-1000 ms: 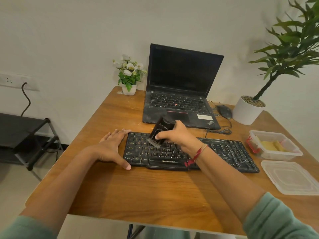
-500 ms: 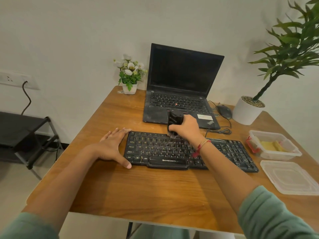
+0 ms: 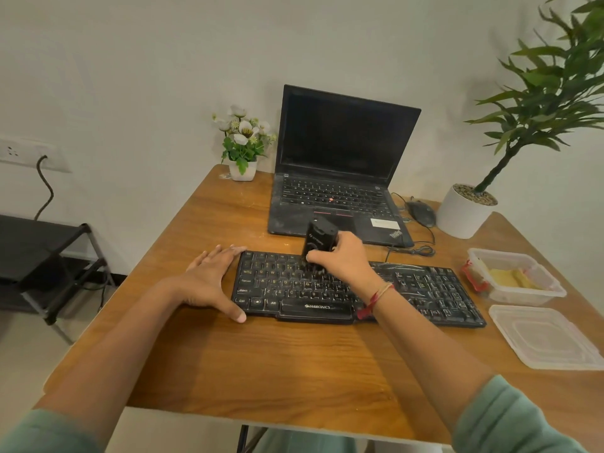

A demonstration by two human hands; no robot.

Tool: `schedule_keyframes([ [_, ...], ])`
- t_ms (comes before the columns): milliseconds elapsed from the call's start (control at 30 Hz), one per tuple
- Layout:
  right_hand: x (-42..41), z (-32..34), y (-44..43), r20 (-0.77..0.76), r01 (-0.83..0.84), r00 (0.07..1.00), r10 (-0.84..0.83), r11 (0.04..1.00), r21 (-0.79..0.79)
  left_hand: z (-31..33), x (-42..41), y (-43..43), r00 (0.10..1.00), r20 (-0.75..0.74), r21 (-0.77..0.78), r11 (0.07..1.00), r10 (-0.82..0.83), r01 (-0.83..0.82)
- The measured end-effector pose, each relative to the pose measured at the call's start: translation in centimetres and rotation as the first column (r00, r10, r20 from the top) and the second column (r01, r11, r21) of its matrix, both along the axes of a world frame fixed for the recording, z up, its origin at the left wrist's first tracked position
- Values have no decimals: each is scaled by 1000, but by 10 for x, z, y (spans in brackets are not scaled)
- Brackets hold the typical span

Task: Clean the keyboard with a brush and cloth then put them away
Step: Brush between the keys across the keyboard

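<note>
Grips the black brush in the right hand, fingers and thumb curled round its body. Holds it nearly upright, bristles down on the upper key rows of the black keyboard, a little left of the middle. Rests the left hand flat on the wooden table at the left end of the keyboard, fingers straight and close together, thumb spread out and touching the front left corner. Wears a red thread on the right wrist.

Behind the keyboard, an open black laptop with a dark screen, and just right of it a black mouse. Right of the keyboard, an open clear box with a yellow cloth inside. Near the box, toward the front edge, a clear lid flat on the table. At the far corners, a small flower pot and a large green plant.
</note>
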State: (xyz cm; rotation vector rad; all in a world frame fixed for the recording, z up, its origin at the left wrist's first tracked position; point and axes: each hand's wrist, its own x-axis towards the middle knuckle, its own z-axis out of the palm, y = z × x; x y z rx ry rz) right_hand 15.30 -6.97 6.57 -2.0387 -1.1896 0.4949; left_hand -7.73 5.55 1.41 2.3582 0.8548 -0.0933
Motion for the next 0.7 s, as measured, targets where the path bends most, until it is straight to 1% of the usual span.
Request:
schedule_keyframes([
  [33, 0, 0, -1, -31, -16, 999, 16, 1000, -4, 0, 0, 0, 1000, 0, 1, 1000, 0, 0],
  [100, 9, 3, -4, -112, 29, 993, -26, 999, 27, -1, 0, 1, 1000, 1, 4, 1000, -2, 2],
  [133, 15, 6, -5, -104, 71, 992, -65, 996, 53, -1, 0, 1, 1000, 2, 4, 1000, -3, 3],
  [200, 20, 9, -8, 23, 141, 989, -143, 987, 72, -2, 0, 1, 1000, 3, 4, 1000, -4, 4],
  [233, 16, 9, -8, 47, 130, 990, -133, 990, 64, -1, 0, 1, 1000, 1, 3, 1000, -6, 6],
  [333, -1, 1, -8, -20, -10, 1000, 10, 1000, 12, -1, 0, 1, 1000, 0, 0, 1000, -6, 6],
  [367, -2, 2, -9, -41, -18, 999, 18, 1000, 12, -1, 0, 1, 1000, 1, 1, 1000, -7, 7],
  [433, 7, 7, -11, -23, 34, 999, -32, 998, 57, -1, 0, 1, 1000, -3, 7, 1000, -8, 8],
  [500, 15, 11, -12, 7, 123, 992, -125, 987, 106, -2, 0, 1, 1000, -9, 7, 1000, -8, 8],
  [567, 13, 8, -11, 11, 117, 993, -118, 990, 80, -2, -1, 2, 1000, -10, 2, 1000, -11, 11],
  [667, 3, -3, -11, -151, 17, 988, -10, 999, 42, -3, 0, 4, 1000, -16, -1, 1000, -15, 15],
  [700, 3, -3, -12, -167, 16, 986, -9, 999, 43, -3, 0, 5, 1000, -19, 1, 1000, -17, 17],
])
